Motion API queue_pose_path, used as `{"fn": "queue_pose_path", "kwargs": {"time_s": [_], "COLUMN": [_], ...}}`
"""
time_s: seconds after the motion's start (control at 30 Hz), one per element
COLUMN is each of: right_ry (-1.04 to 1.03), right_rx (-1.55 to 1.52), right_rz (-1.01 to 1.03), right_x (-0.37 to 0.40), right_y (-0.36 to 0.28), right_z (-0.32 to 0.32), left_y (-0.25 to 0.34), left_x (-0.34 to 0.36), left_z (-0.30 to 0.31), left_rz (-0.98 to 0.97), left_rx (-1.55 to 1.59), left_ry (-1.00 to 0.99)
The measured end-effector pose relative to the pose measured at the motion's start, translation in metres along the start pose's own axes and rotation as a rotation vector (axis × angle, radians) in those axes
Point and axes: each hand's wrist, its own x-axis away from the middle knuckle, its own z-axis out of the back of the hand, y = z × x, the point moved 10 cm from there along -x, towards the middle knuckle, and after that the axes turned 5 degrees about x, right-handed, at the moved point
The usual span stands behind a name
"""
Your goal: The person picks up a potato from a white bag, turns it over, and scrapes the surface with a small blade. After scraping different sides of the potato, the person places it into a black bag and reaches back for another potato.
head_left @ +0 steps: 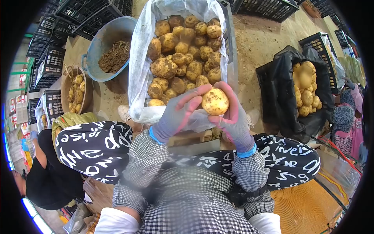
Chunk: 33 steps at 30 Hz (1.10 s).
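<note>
A pale yellow potato (215, 101) with brown dirt specks is held up in front of me, over the near edge of a lined crate. My right hand (235, 123), in a grey glove with pink fingers, curls round its right side, fingers above and thumb below. From the left, my left hand (175, 115), gloved alike, brings its fingertips and thumb against the same potato. Just beyond my hands, the crate's white liner (139, 74) surrounds many soil-marked potatoes (187, 50).
At left are a blue tub (89, 58) with soil (113, 57) and a brown basket (87, 93) of potatoes. To the right, a black-lined crate (272, 84) holds cleaner-looking potatoes (306, 87). Black crates (267, 8) stand behind. People sit close on both sides.
</note>
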Motion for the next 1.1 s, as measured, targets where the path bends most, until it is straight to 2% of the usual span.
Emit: {"fn": "queue_pose_path", "kwargs": {"time_s": [0.1,0.27,0.37,0.43,0.47,0.5,0.53,0.57,0.6,0.63,0.7,0.77,0.8,0.83,0.87,0.9,0.93,1.0,1.03,1.1], "right_ry": [0.01,0.028,0.082,0.27,0.439,0.48,0.485,0.307,0.272,0.357,0.505,0.631,0.625,0.621,0.615,0.518,0.545,0.594,0.52,0.399], "right_rx": [-0.122,-0.327,-0.245,-0.083,-0.159,-0.452,-0.786,-0.897,-1.018,-0.853,-0.568,-0.332,-0.327,-0.321,-0.314,-0.373,-0.244,0.009,-0.065,0.049], "right_rz": [-0.044,-0.037,-0.085,-0.088,0.023,0.201,0.377,0.492,0.5,0.501,0.42,0.242,0.219,0.198,0.177,0.232,0.163,0.013,-0.047,-0.056], "right_x": [0.002,0.001,0.004,0.005,0.009,0.015,0.017,0.018,0.021,0.024,0.026,0.028,0.023,0.018,0.014,0.008,0.007,0.01,0.004,-0.008], "right_y": [0.004,0.0,0.008,-0.012,-0.02,-0.033,-0.053,-0.081,-0.086,-0.085,-0.074,-0.053,-0.052,-0.051,-0.051,-0.049,-0.045,-0.035,-0.016,-0.008], "right_z": [0.002,0.003,0.013,0.046,0.076,0.105,0.13,0.138,0.142,0.145,0.143,0.137,0.128,0.119,0.116,0.112,0.11,0.098,0.091,0.065], "left_y": [0.006,0.022,0.016,0.016,0.017,0.018,0.009,-0.002,-0.007,-0.008,-0.013,-0.044,-0.06,-0.061,-0.065,-0.063,-0.063,-0.056,-0.056,-0.014], "left_x": [-0.001,-0.003,-0.004,-0.014,-0.019,-0.031,-0.047,-0.064,-0.083,-0.101,-0.14,-0.166,-0.173,-0.176,-0.176,-0.17,-0.165,-0.159,-0.145,-0.103], "left_z": [-0.007,-0.018,-0.028,-0.025,-0.023,-0.008,0.018,0.046,0.074,0.097,0.109,0.119,0.122,0.125,0.126,0.123,0.12,0.102,0.081,0.019], "left_rz": [-0.14,-0.182,-0.209,-0.229,-0.238,-0.213,-0.243,-0.274,-0.162,-0.052,0.061,0.238,0.324,0.379,0.417,0.452,0.479,0.27,0.315,0.179], "left_rx": [0.065,-0.2,-0.053,-0.216,-0.296,-0.526,-0.729,-0.932,-1.09,-1.243,-1.53,-1.557,-1.568,-1.56,-1.315,-1.069,-0.827,-0.36,-0.048,0.202], "left_ry": [-0.018,-0.054,-0.105,-0.092,-0.083,-0.001,0.069,0.135,0.231,0.326,0.254,0.091,0.01,0.058,0.078,0.097,0.112,0.074,0.044,-0.153]}}
